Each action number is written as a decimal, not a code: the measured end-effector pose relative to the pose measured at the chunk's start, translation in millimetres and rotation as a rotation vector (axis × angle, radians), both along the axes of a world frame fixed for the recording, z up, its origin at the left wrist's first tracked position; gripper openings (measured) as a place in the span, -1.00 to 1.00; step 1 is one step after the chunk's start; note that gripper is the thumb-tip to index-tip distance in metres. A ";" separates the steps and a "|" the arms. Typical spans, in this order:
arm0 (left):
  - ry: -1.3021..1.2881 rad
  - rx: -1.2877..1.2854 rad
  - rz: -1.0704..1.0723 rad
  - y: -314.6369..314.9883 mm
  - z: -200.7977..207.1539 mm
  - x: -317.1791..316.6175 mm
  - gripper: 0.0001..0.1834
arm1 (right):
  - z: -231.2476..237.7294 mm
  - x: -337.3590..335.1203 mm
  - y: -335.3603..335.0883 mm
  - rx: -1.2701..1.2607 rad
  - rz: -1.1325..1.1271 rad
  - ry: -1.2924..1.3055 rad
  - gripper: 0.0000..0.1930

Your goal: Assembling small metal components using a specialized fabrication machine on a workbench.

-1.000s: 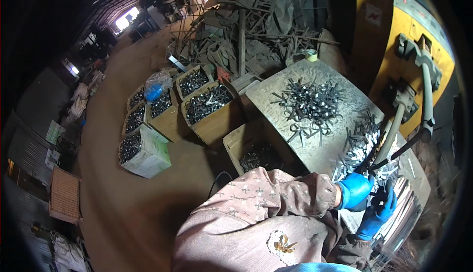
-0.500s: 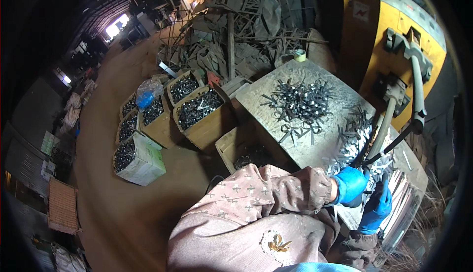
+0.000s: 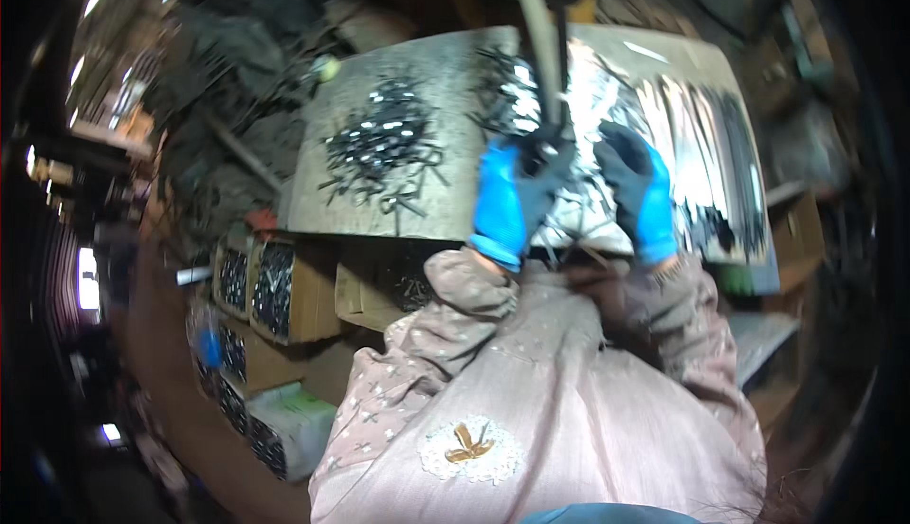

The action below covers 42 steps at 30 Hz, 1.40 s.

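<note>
Both my hands wear blue gloves with dark grey palms and fingers. My left hand [image 3: 517,187] is at the lower end of the machine's arm [image 3: 538,45], its fingers curled together; what they hold is blurred. To its right, my right hand [image 3: 640,183] bends its fingers over a bright pile of loose metal strips [image 3: 588,97], and I cannot make out anything in its grip. Long flat strips [image 3: 706,145] lie side by side on the right of the worktable [image 3: 455,73]. A heap of dark bent metal pieces with looped ends [image 3: 384,140] covers part of the left side.
Cardboard boxes [image 3: 313,292] filled with metal pieces stand on the floor at the lower left. A roll of tape [image 3: 327,69] sits at the table's far left corner. Piled scrap lies beyond it. Another cardboard box [image 3: 796,239] is beside the table's right end.
The view has swung to the right, bringing the table straight ahead. My hands are farther apart, with the left still by the machine's arm and the right over the strips.
</note>
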<state>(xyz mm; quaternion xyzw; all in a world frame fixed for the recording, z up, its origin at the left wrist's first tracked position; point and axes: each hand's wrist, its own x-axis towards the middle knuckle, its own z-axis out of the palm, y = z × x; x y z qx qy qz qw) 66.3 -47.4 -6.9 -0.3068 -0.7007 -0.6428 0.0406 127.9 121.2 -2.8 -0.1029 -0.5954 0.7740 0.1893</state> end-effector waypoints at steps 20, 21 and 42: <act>0.575 -0.546 -0.040 44.0 45.4 -86.4 -0.44 | 30.2 -53.6 65.2 1.013 0.122 -0.053 -0.73; 0.504 -0.489 -0.065 44.4 42.9 -89.5 -0.49 | 28.8 -59.9 68.4 0.804 0.267 -0.169 -0.74; -0.199 -0.191 -0.209 36.9 7.3 -112.7 -0.67 | 7.1 -83.3 87.4 0.973 0.549 0.170 -0.68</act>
